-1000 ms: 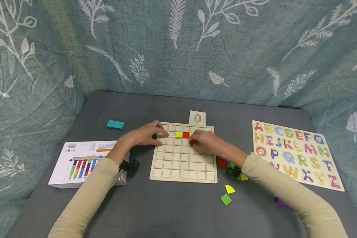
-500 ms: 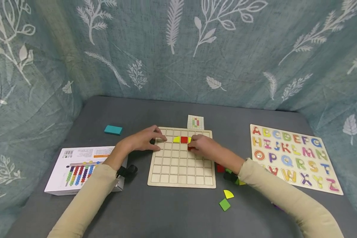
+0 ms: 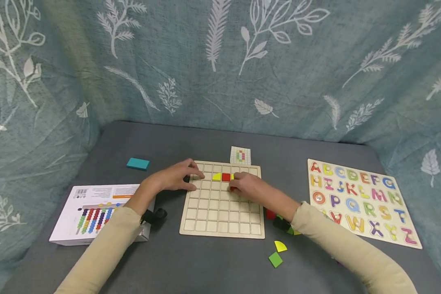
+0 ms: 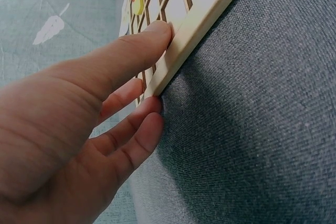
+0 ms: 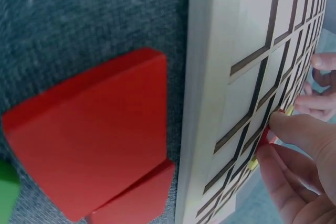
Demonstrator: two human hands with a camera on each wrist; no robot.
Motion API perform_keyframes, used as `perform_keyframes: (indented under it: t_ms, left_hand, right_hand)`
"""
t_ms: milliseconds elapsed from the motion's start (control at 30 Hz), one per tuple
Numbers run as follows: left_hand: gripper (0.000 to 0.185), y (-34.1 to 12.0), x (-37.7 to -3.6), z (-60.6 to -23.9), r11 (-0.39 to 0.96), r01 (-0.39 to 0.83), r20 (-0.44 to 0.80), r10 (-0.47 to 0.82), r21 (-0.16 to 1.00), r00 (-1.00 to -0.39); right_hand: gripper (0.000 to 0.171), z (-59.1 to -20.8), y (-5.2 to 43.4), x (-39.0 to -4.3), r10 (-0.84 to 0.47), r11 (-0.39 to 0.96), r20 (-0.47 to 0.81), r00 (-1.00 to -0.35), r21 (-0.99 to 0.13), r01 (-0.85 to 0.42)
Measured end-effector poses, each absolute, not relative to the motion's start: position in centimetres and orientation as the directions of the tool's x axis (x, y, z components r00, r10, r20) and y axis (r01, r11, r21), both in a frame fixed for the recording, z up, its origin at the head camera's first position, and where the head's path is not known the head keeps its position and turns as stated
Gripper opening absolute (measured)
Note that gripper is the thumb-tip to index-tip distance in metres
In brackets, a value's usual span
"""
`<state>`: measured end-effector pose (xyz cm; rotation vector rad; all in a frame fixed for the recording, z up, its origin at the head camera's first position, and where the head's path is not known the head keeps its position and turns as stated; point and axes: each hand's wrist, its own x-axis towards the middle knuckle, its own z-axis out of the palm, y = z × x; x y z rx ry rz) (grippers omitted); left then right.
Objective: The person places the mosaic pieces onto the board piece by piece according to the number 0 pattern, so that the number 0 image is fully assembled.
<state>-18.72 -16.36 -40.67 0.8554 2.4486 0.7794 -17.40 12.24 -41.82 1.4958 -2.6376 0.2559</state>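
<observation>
A square wooden grid board [image 3: 220, 229] lies on the dark table. My left hand [image 3: 174, 176] rests at its left edge; in the left wrist view the thumb [image 4: 134, 51] lies on the rim and other fingers touch the side. My right hand [image 3: 250, 187], over the board's upper right, pinches a red tile [image 5: 269, 136] between thumb and forefinger, down at the grid. Just above sits a row with a yellow quarter-round tile [image 3: 216, 177], a red square tile [image 3: 226, 177] and another yellow piece [image 3: 232, 176], partly covered by the right hand.
A small pattern card [image 3: 240, 155] lies behind the board. Loose red tiles [image 5: 94, 135], a yellow quarter-round [image 3: 280, 246] and a green square [image 3: 275, 259] lie at its right. An alphabet puzzle [image 3: 364, 204], a white box [image 3: 67, 220] and a teal block [image 3: 137, 163] flank it.
My right hand has shifted slightly left, lowering the red tile to the grid below the row. The left hand stays at the board's edge. The head view has tilted up slightly.
</observation>
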Motion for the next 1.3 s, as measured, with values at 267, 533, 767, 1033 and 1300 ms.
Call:
perform_keyframes:
  t_ms: [267, 533, 767, 1033, 1300]
  left_hand:
    - [0.041, -15.9, -18.5, -40.7, 0.661, 0.402, -0.241, 0.662, 0.633, -0.71]
    - [0.04, -15.7, -18.2, -41.1, 0.659, 0.377, -0.256, 0.658, 0.651, -0.708]
    - [0.039, -16.0, -18.5, -40.9, 0.657, 0.39, -0.231, 0.655, 0.645, -0.72]
    - [0.04, -16.2, -19.0, -40.2, 0.664, 0.39, -0.225, 0.645, 0.638, -0.73]
    - [0.041, -16.0, -18.7, -40.3, 0.673, 0.386, -0.244, 0.645, 0.631, -0.724]
  right_hand:
    - [0.005, -42.2, 12.7, -16.9, -0.844, 0.505, 0.169, -0.51, -0.073, -0.86]
    - [0.021, -42.1, 14.3, -16.0, -0.825, 0.548, 0.069, -0.561, -0.146, -0.824]
    - [0.033, -40.6, 18.8, -13.8, -0.726, 0.647, 0.106, -0.68, -0.232, -0.726]
    - [0.031, -41.0, 23.0, -11.9, -0.648, 0.708, 0.101, -0.755, -0.286, -0.646]
    - [0.027, -41.6, 23.0, -11.3, -0.656, 0.682, 0.133, -0.743, -0.318, -0.659]
